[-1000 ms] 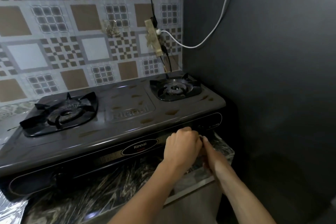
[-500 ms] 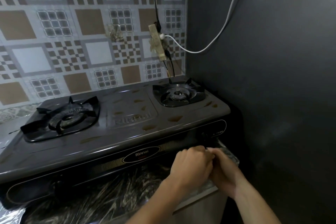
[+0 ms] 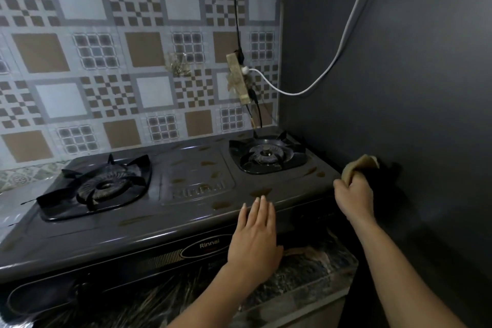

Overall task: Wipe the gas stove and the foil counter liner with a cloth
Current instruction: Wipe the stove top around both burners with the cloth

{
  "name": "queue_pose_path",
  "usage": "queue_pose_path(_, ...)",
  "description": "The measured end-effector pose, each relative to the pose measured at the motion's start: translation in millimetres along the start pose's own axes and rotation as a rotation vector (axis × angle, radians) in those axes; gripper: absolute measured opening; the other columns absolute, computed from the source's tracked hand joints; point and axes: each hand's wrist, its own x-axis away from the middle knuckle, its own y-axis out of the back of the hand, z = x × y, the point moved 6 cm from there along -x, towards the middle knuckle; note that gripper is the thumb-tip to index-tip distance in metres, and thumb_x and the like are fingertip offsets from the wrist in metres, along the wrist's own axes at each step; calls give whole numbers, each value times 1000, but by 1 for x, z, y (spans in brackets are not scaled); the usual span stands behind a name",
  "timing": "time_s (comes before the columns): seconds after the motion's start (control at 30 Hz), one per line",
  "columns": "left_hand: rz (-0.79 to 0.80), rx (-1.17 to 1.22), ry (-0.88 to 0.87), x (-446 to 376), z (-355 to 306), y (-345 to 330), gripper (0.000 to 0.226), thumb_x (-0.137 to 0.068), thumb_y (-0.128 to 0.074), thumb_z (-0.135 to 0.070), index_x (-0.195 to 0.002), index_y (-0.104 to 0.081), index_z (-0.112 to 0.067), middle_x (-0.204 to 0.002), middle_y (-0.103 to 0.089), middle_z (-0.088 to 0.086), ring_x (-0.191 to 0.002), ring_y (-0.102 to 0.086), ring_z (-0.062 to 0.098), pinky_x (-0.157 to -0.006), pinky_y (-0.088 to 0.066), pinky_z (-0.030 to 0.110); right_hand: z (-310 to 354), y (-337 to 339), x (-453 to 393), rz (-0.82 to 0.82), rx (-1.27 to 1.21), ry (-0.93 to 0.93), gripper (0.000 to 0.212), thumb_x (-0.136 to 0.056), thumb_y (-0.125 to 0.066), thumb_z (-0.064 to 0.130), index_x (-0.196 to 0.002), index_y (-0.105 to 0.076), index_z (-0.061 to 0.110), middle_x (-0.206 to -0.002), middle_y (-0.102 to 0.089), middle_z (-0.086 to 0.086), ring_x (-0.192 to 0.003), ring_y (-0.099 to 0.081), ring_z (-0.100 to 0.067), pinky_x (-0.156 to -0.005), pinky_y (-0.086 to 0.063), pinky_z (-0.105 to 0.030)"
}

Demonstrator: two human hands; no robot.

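Gripping the cloth (image 3: 359,168) in my right hand (image 3: 354,197) at the gas stove (image 3: 186,210)'s right end, left hand (image 3: 254,237) flat on its near edge, I reckon a sloppy swipe snags the right burner grate (image 3: 266,154).

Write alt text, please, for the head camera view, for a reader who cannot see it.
A person's right hand grips a tan cloth at the right edge of a stained dark Rinnai two-burner gas stove, while the left hand rests flat on the stove's front edge. Patterned tiles back the stove, and a foil counter liner lies beneath it.
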Motion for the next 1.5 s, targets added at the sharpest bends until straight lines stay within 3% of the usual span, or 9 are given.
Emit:
queue_pose_path(0.13,25,-21,53,-3,4,-10,84,-98,-40,-46,-152,9,-5,-160,15,15,-148,15,27,-116,13,43,-5,-33,-6,78,102,36,15,-98,-43,21,-110,-45,13,-115,-47,-9,-104,-53,-32,-80,-41,-39)
queue_pose_path(0.33,-3,-5,68,-3,3,-14,83,-98,-38,-46,-152,9,-5,-160,14,16,-148,15,27,-114,15,44,-3,-71,25,148,217,308,40,-100,-38,25,-132,-48,4,-129,-55,-16,-120,-50,-33,-96,-39,-36)
queue_pose_path(0.57,-39,-10,61,-3,6,-16,83,-98,-39,-46,-152,10,-6,-161,15,12,-148,14,24,-113,17,43,-8,-26,-25,109,-505,-140,31,-99,-45,20,-124,-56,6,-111,-63,-11,-88,-61,-23,-83,-48,-35)
queue_pose_path(0.73,-51,10,54,-4,7,-15,82,-98,-40,-45,-152,8,-6,-161,13,12,-149,10,24,-117,11,43,29,0,-71,-40,-61,59,40,-98,-41,26,-135,-48,16,-131,-54,-15,-121,-50,-36,-103,-40,-40)
queue_pose_path(1.0,-75,32,46,-5,9,-13,81,-98,-42,-42,-153,6,-7,-162,10,10,-149,8,23,-117,11,42,-3,-61,-47,156,558,231,39,-100,-33,24,-137,-45,21,-144,-45,-7,-134,-36,-28,-115,-18,-41)
queue_pose_path(1.13,-87,42,44,-6,9,-12,81,-97,-43,-42,-153,4,-7,-162,6,10,-150,5,23,-117,10,42,0,-66,-12,205,314,410,29,-99,-39,23,-121,-57,19,-119,-60,-7,-111,-52,-27,-99,-39,-40)
queue_pose_path(1.27,-78,44,39,-7,10,-11,80,-97,-43,-42,-153,3,-8,-162,5,9,-150,4,23,-119,8,43,1,-40,-39,203,60,155,25,-99,-40,28,-107,-59,16,-92,-63,-14,-49,-56,-25,-54,-49,-31)
queue_pose_path(1.33,-74,46,35,-7,10,-11,80,-97,-44,-42,-154,2,-8,-162,5,9,-150,4,23,-120,7,44,13,-20,-68,96,24,100,30,-93,-41,34,-109,-60,16,-101,-65,-18,-56,-57,-28,-41,-46,-25)
queue_pose_path(1.5,-84,57,34,-6,11,-11,81,-96,-46,-41,-154,1,-8,-163,3,9,-150,1,22,-120,5,44,61,-3,-88,-109,263,293,33,-97,-39,17,-125,-53,10,-121,-57,-21,-110,-54,-40,-89,-47,-46)
